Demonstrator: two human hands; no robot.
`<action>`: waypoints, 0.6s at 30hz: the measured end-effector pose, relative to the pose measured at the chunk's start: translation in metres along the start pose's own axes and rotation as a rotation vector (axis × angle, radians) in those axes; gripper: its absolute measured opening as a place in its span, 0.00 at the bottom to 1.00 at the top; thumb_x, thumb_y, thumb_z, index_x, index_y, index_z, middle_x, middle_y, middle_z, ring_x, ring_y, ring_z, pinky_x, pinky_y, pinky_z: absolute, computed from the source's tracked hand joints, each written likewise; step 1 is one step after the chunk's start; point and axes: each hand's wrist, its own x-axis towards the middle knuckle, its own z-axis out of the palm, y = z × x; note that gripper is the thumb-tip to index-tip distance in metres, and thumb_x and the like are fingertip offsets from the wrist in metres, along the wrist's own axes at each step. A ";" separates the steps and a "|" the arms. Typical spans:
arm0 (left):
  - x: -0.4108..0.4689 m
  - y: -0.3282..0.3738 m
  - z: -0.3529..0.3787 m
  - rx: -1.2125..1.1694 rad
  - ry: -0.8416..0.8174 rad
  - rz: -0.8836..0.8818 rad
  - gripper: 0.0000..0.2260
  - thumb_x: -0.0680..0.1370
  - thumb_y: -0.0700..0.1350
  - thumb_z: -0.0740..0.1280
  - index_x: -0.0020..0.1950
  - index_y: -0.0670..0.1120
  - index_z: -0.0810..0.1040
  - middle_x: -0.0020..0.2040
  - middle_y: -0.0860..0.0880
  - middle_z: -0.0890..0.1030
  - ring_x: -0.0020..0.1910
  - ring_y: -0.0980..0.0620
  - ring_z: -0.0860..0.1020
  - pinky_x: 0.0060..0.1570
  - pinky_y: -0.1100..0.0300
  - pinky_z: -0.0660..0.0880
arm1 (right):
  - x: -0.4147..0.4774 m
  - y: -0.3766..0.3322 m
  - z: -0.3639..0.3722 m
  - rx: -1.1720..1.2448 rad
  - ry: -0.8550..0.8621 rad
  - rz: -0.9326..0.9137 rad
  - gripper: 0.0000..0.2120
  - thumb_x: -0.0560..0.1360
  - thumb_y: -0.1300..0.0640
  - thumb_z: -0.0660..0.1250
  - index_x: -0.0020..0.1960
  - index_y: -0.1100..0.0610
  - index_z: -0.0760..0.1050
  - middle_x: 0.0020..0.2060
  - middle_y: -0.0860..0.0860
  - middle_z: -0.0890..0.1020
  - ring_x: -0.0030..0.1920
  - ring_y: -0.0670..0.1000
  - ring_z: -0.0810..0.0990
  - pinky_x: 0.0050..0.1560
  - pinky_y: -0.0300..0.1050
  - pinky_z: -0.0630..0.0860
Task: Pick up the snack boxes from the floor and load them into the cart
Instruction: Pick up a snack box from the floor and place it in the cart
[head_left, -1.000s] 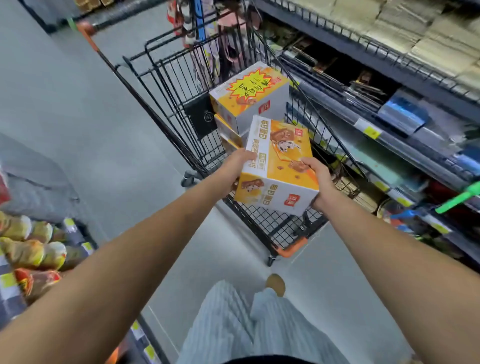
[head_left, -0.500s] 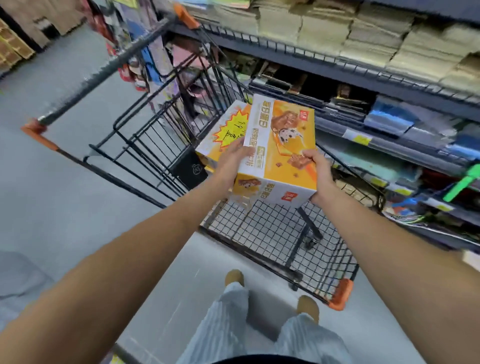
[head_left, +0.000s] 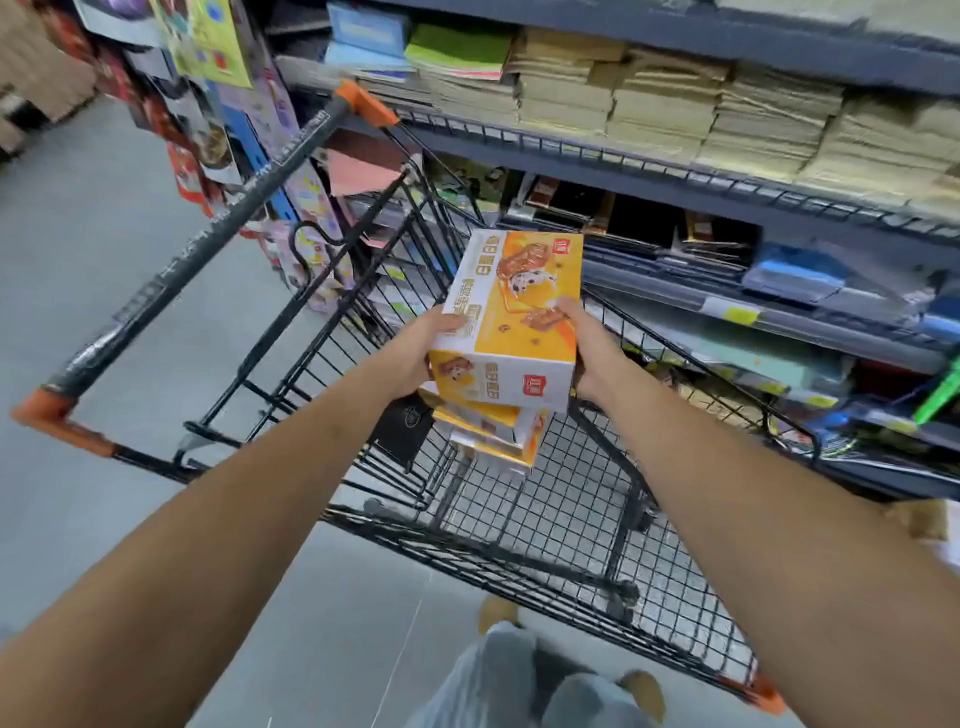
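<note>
I hold an orange and white snack box (head_left: 519, 322) over the black wire cart (head_left: 545, 525). My left hand (head_left: 421, 348) grips its left side and my right hand (head_left: 584, 345) grips its right side. Directly under it, inside the cart basket, lies a stack of similar orange snack boxes (head_left: 493, 431), mostly hidden by the held box. The held box hovers just above or touches that stack; I cannot tell which.
The cart's grey handle bar (head_left: 208, 223) with orange ends runs across the left. Store shelves (head_left: 727, 202) with paper stacks and packaged goods line the right, close to the cart. Grey floor (head_left: 93, 270) stretches left. My legs and shoes (head_left: 524, 670) are below.
The view has swung closer over the cart. The box in both hands has moved over the stack inside the basket, which it now covers.
</note>
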 end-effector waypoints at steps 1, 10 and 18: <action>0.006 0.000 -0.002 0.030 0.013 0.015 0.17 0.80 0.45 0.61 0.69 0.48 0.71 0.59 0.44 0.81 0.55 0.42 0.80 0.54 0.46 0.78 | 0.005 0.002 0.000 -0.032 0.002 0.005 0.19 0.76 0.45 0.66 0.60 0.57 0.77 0.55 0.59 0.84 0.54 0.60 0.83 0.60 0.58 0.76; 0.017 -0.003 0.017 0.328 0.422 0.250 0.19 0.78 0.37 0.59 0.69 0.46 0.70 0.57 0.48 0.76 0.38 0.55 0.76 0.31 0.61 0.72 | 0.009 0.033 -0.002 -0.137 -0.034 0.004 0.19 0.75 0.48 0.69 0.65 0.48 0.74 0.60 0.53 0.80 0.61 0.55 0.77 0.59 0.54 0.76; -0.015 -0.019 0.097 0.364 0.347 0.411 0.22 0.78 0.43 0.63 0.72 0.46 0.66 0.69 0.47 0.71 0.64 0.45 0.74 0.59 0.55 0.72 | -0.039 0.030 -0.066 -0.111 0.053 0.010 0.03 0.80 0.51 0.62 0.48 0.48 0.73 0.55 0.53 0.79 0.56 0.55 0.78 0.58 0.51 0.74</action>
